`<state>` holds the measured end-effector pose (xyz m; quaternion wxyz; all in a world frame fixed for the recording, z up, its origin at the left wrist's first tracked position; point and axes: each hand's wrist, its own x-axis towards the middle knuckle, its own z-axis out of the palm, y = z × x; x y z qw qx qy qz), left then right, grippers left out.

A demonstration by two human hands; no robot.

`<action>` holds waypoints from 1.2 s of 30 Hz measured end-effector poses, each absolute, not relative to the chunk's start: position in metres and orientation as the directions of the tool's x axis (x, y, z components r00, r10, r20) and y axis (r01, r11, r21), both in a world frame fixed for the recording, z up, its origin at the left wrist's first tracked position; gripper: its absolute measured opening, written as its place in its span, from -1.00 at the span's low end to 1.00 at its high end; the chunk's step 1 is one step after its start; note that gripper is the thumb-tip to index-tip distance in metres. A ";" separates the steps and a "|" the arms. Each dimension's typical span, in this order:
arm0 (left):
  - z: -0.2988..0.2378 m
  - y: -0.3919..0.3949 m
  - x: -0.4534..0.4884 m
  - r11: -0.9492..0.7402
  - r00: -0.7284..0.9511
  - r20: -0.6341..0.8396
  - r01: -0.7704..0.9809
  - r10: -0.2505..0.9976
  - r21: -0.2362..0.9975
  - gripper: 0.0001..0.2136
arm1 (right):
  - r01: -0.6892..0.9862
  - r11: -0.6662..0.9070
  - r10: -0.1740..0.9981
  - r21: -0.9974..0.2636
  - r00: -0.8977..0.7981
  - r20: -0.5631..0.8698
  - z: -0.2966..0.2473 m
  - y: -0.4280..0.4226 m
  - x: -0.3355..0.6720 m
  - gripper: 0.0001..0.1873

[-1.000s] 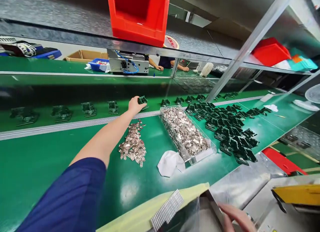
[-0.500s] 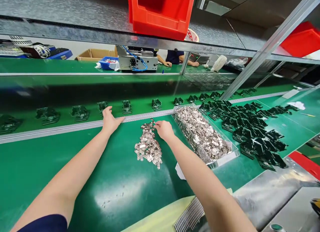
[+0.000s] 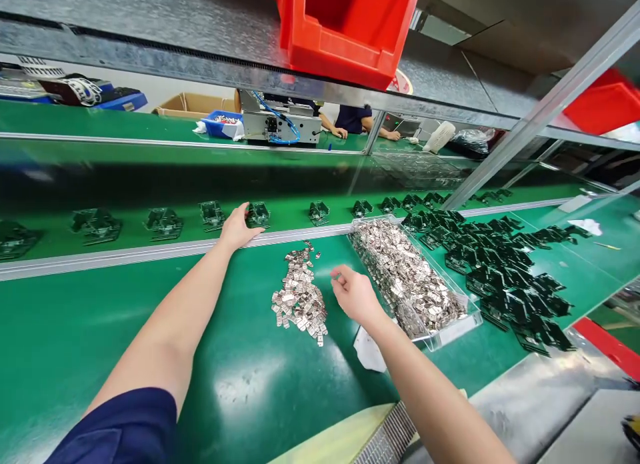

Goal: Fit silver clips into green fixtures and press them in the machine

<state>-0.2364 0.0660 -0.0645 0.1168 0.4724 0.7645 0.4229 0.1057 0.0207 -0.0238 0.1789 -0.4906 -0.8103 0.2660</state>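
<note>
My left hand [image 3: 236, 231] reaches over the metal rail, thumb and fingers spread at the near left side of a green circuit board [image 3: 259, 215]. Its fingertips meet the board's edge; I cannot tell whether they press on it. My right hand [image 3: 354, 293] hovers between a heap of small silvery metal pieces [image 3: 300, 301] and a clear plastic tray [image 3: 453, 331]. Its fingers are curled together, and whatever lies between the tips is too small to make out. More of the same metal pieces [image 3: 407, 271] fill the tray.
Several similar boards [image 3: 164, 224] stand in a row along the green strip behind the rail [image 3: 140, 252]. Many dark green boards [image 3: 500, 271] lie piled right of the tray. A red bin [image 3: 345, 54] overhangs from the shelf. Across the bench, a co-worker's hands [image 3: 340, 132] rest near a machine.
My left hand has moved right to another board. My right hand has drawn back from the metal heap toward me and right. The camera view has shifted slightly.
</note>
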 end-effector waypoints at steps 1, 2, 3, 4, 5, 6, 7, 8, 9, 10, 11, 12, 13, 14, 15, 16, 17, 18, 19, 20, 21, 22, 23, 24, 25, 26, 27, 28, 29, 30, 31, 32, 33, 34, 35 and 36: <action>-0.062 0.061 -0.229 0.172 -0.536 0.244 0.611 0.809 0.773 -0.17 | 0.666 0.362 0.894 -0.652 -0.447 0.041 -0.019 0.011 0.113 -0.84; -0.059 0.055 -0.218 0.147 -0.543 0.263 0.598 0.797 0.788 -0.20 | 0.610 0.332 0.902 -0.720 -0.429 0.052 -0.014 0.000 0.121 -0.82; -0.057 0.046 -0.203 0.126 -0.545 0.279 0.591 0.791 0.797 -0.23 | 0.528 0.286 0.914 -0.800 -0.402 0.062 -0.010 -0.011 0.129 -0.80; -0.056 0.035 -0.186 0.089 -0.533 0.289 0.574 0.795 0.814 -0.25 | 0.424 0.233 0.928 -0.875 -0.366 0.070 -0.006 -0.023 0.136 -0.76; -0.055 0.022 -0.165 0.029 -0.506 0.290 0.531 0.812 0.847 -0.29 | 0.312 0.186 0.944 -0.932 -0.319 0.082 -0.003 -0.035 0.144 -0.73; -0.055 0.007 -0.142 -0.040 -0.463 0.285 0.469 0.839 0.882 -0.32 | 0.210 0.158 0.960 -0.965 -0.262 0.100 -0.001 -0.047 0.150 -0.72; -0.055 -0.010 -0.118 -0.141 -0.398 0.274 0.331 0.875 0.933 -0.35 | 0.139 0.152 0.972 -0.979 -0.198 0.123 0.000 -0.058 0.156 -0.72; -0.054 -0.028 -0.094 -0.214 -0.327 0.261 0.173 0.908 0.961 -0.38 | 0.110 0.158 0.980 -0.981 -0.137 0.143 0.001 -0.069 0.161 -0.73; -0.052 -0.046 -0.070 -0.248 -0.260 0.250 0.042 0.933 0.968 -0.40 | 0.095 0.159 0.985 -0.983 -0.082 0.152 0.001 -0.079 0.164 -0.75; -0.049 -0.063 -0.050 -0.252 -0.196 0.236 -0.063 0.952 0.966 -0.41 | 0.081 0.148 0.989 -0.986 -0.042 0.145 0.000 -0.088 0.167 -0.77; -0.046 -0.078 -0.032 -0.233 -0.146 0.215 -0.126 0.966 0.964 -0.42 | 0.066 0.130 0.991 -0.989 -0.017 0.129 -0.002 -0.096 0.169 -0.79; -0.042 -0.091 -0.017 -0.204 -0.103 0.189 -0.164 0.977 0.965 -0.42 | 0.057 0.122 0.993 -0.991 -0.006 0.122 -0.004 -0.103 0.171 -0.81; -0.038 -0.102 -0.005 -0.169 -0.064 0.160 -0.194 0.985 0.966 -0.43 | 0.064 0.131 0.991 -0.989 0.000 0.132 -0.006 -0.110 0.172 -0.83; -0.035 -0.110 0.004 -0.134 -0.030 0.131 -0.222 0.991 0.966 -0.44 | 0.089 0.159 0.987 -0.983 0.007 0.160 -0.008 -0.115 0.173 -0.85; -0.032 -0.116 0.011 -0.100 0.004 0.105 -0.251 0.995 0.963 -0.45 | 0.126 0.192 0.981 -0.973 0.016 0.196 -0.011 -0.120 0.174 -0.87; -0.030 -0.121 0.016 -0.070 0.039 0.085 -0.281 0.996 0.957 -0.46 | 0.165 0.218 0.974 -0.962 0.024 0.225 -0.013 -0.124 0.175 -0.89; -0.029 -0.124 0.020 -0.049 0.071 0.074 -0.309 0.995 0.950 -0.47 | 0.198 0.228 0.971 -0.953 0.028 0.238 -0.015 -0.127 0.175 -0.90; -0.029 -0.127 0.023 -0.035 0.096 0.071 -0.330 0.993 0.943 -0.48 | 0.220 0.222 0.972 -0.950 0.032 0.235 -0.016 -0.130 0.176 -0.90; -0.028 -0.129 0.026 -0.030 0.114 0.073 -0.340 0.991 0.940 -0.49 | 0.232 0.209 0.974 -0.950 0.036 0.223 -0.017 -0.133 0.177 -0.91; -0.028 -0.132 0.027 -0.030 0.130 0.079 -0.341 0.988 0.940 -0.51 | 0.240 0.201 0.976 -0.950 0.039 0.216 -0.018 -0.135 0.177 -0.91; -0.029 -0.134 0.029 -0.034 0.143 0.087 -0.335 0.986 0.942 -0.52 | 0.252 0.199 0.975 -0.947 0.043 0.216 -0.018 -0.137 0.177 -0.90; -0.029 -0.136 0.030 -0.041 0.153 0.095 -0.323 0.984 0.945 -0.53 | 0.265 0.201 0.974 -0.943 0.050 0.222 -0.018 -0.139 0.178 -0.90; -0.030 -0.137 0.031 -0.049 0.161 0.104 -0.310 0.981 0.950 -0.55 | 0.277 0.204 0.972 -0.939 0.056 0.228 -0.017 -0.141 0.178 -0.90; -0.031 -0.139 0.031 -0.060 0.168 0.114 -0.297 0.979 0.953 -0.58 | 0.285 0.204 0.971 -0.937 0.063 0.231 -0.016 -0.143 0.178 -0.90; -0.032 -0.140 0.032 -0.072 0.169 0.124 -0.284 0.978 0.956 -0.61 | 0.287 0.201 0.971 -0.937 0.069 0.229 -0.016 -0.144 0.178 -0.89; -0.033 -0.141 0.032 -0.086 0.168 0.135 -0.272 0.976 0.959 -0.64 | 0.285 0.195 0.971 -0.938 0.076 0.225 -0.016 -0.145 0.179 -0.89; -0.034 -0.142 0.033 -0.101 0.164 0.146 -0.258 0.976 0.961 -0.68 | 0.284 0.189 0.972 -0.940 0.084 0.221 -0.016 -0.146 0.179 -0.88; -0.035 -0.143 0.033 -0.116 0.156 0.156 -0.242 0.975 0.963 -0.72 | 0.284 0.185 0.972 -0.941 0.090 0.219 -0.016 -0.147 0.179 -0.87; -0.036 -0.143 0.034 -0.128 0.144 0.163 -0.226 0.976 0.966 -0.75 | 0.284 0.187 0.970 -0.940 0.095 0.222 -0.017 -0.147 0.179 -0.86; -0.037 -0.144 0.034 -0.135 0.132 0.164 -0.207 0.978 0.969 -0.76 | 0.282 0.191 0.969 -0.940 0.097 0.226 -0.019 -0.148 0.179 -0.86; -0.039 -0.145 0.035 -0.135 0.121 0.159 -0.190 0.980 0.973 -0.77 | 0.274 0.194 0.969 -0.942 0.097 0.227 -0.021 -0.148 0.179 -0.86; -0.040 -0.145 0.036 -0.129 0.108 0.149 -0.175 0.983 0.976 -0.76 | 0.256 0.193 0.970 -0.947 0.097 0.224 -0.023 -0.149 0.179 -0.87; -0.041 -0.146 0.036 -0.116 0.097 0.133 -0.163 0.986 0.980 -0.75 | 0.227 0.187 0.972 -0.956 0.095 0.213 -0.026 -0.149 0.179 -0.90; -0.042 -0.146 0.037 -0.099 0.088 0.113 -0.153 0.990 0.983 -0.73 | 0.187 0.177 0.976 -0.966 0.090 0.196 -0.028 -0.149 0.180 -0.92; -0.043 -0.147 0.037 -0.082 0.082 0.095 -0.146 0.992 0.986 -0.72 | 0.142 0.160 0.981 -0.977 0.088 0.174 -0.030 -0.149 0.179 -0.94; -0.043 -0.148 0.038 -0.070 0.077 0.081 -0.139 0.994 0.988 -0.72 | 0.095 0.139 0.986 -0.986 0.084 0.147 -0.031 -0.149 0.179 -0.94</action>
